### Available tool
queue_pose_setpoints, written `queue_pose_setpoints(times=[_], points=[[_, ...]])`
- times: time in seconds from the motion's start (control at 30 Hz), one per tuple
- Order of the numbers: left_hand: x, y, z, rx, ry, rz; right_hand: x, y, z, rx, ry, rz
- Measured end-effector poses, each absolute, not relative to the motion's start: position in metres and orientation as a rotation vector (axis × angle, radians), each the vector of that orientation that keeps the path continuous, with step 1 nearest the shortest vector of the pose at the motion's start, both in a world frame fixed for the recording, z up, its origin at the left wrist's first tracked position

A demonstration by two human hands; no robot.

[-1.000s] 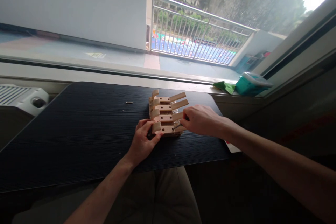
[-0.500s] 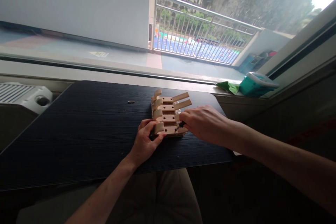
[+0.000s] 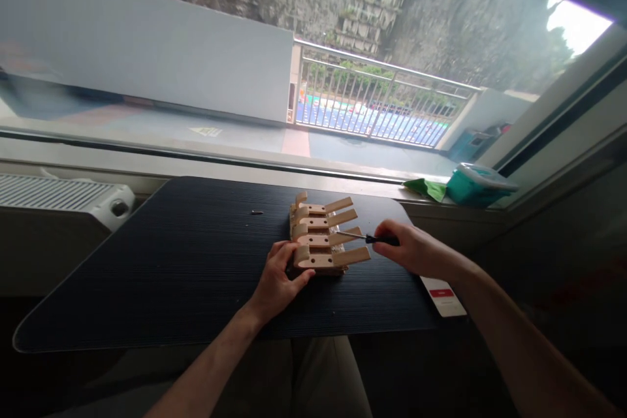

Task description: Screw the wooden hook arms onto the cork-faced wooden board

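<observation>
On the dark table stands a wooden piece (image 3: 321, 262) made of several pale curved strips with dark holes, fixed over a rough brown base. Its near left corner is gripped by my left hand (image 3: 280, 277), thumb at the front and fingers at the left side. In my right hand (image 3: 409, 245) is a screwdriver (image 3: 383, 240) with a black handle. The thin metal shaft points left, above the strips' right ends; whether its tip touches the wood I cannot tell. A small screw (image 3: 257, 212) lies to the left, apart from both hands.
Under everything is a dark table (image 3: 161, 274) with rounded corners. A white card with a red band (image 3: 443, 295) sits at its right edge. On the windowsill are a green cloth (image 3: 425, 189) and a teal box (image 3: 477, 184). A white radiator (image 3: 68, 199) stands at the left.
My right hand has drawn back to the right with the screwdriver, away from the nearest strip's hole. The left hand keeps its grip on the wooden piece. The head view has tilted up slightly.
</observation>
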State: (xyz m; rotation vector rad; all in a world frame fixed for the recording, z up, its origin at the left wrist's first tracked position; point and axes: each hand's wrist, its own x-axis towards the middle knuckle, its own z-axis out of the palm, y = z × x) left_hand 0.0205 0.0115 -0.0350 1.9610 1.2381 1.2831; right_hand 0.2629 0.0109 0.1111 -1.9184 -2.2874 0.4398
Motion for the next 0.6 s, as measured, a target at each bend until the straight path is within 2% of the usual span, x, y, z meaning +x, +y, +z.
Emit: queue_pose_setpoints(times=[0.1, 0.33, 0.6], points=[[0.022, 0.010, -0.033, 2.003, 1.247, 1.302, 0.267, -0.007, 0.077, -1.929, -1.876, 0.476], [0.026, 0.010, -0.039, 2.044, 1.314, 1.327, 0.238, -0.016, 0.018, -1.689, -1.334, 0.715], [0.027, 0.014, -0.042, 2.066, 1.313, 1.304, 0.233, -0.016, 0.011, -1.561, -1.371, 0.752]])
